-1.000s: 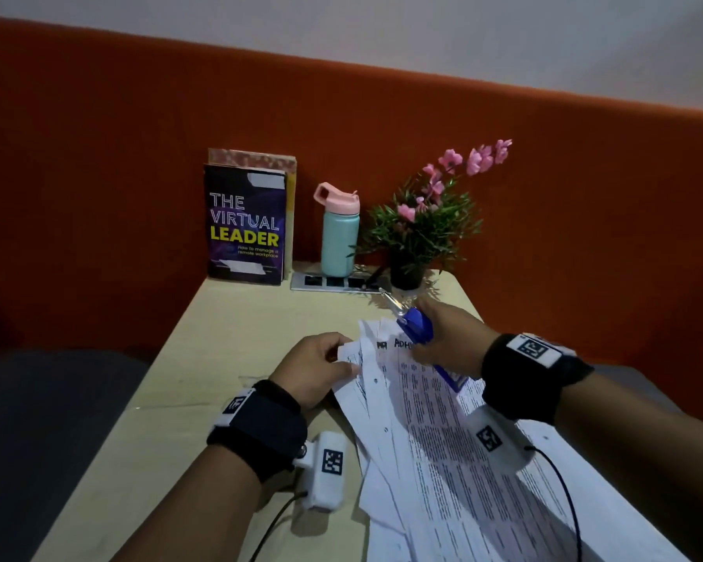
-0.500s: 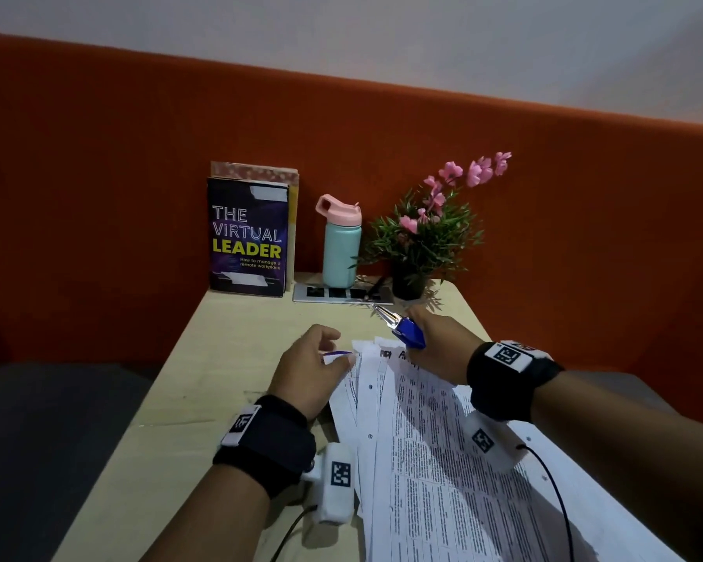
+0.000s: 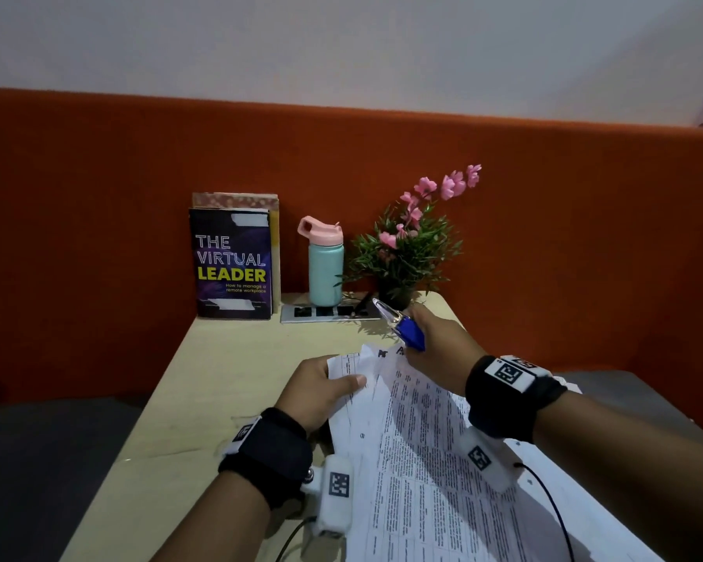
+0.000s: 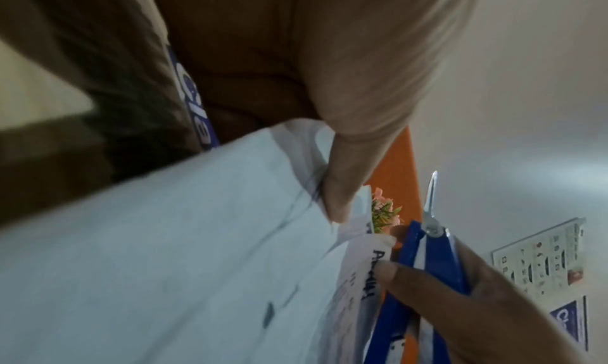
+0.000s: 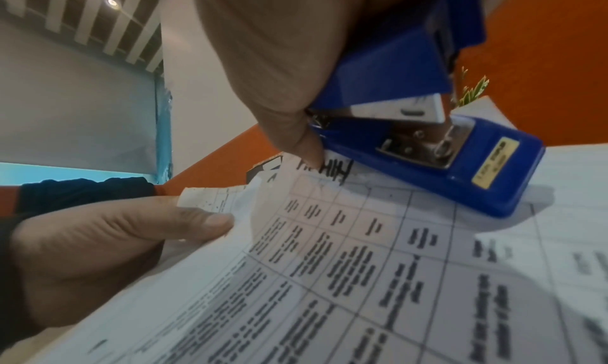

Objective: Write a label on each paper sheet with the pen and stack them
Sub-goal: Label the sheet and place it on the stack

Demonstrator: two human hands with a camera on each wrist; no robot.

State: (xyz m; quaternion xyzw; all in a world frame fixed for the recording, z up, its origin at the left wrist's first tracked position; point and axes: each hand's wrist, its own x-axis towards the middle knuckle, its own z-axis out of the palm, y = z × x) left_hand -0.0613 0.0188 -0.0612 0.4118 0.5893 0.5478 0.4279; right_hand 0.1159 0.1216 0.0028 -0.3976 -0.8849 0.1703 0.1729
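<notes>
Several printed paper sheets [image 3: 415, 440] lie fanned on the wooden table [image 3: 228, 379], with handwritten marks at their top corners. My left hand [image 3: 341, 383] pinches the upper left corners of the sheets [image 4: 164, 252], thumb on top. My right hand [image 3: 419, 338] grips a blue stapler [image 3: 402, 328] at the top edge of the sheets; its metal nose points away from me. In the right wrist view the stapler [image 5: 427, 141] rests on the top sheet [image 5: 362, 278] beside a handwritten label. No pen is in view.
At the back of the table stand a book [image 3: 232, 269], a teal bottle with a pink lid [image 3: 325, 269], a potted plant with pink flowers [image 3: 410, 253] and a socket strip [image 3: 325, 312]. An orange partition [image 3: 98, 237] rises behind them.
My left thumb has come down onto the sheet corners and now pinches them. The right hand with the stapler has stayed at the top edge of the sheets.
</notes>
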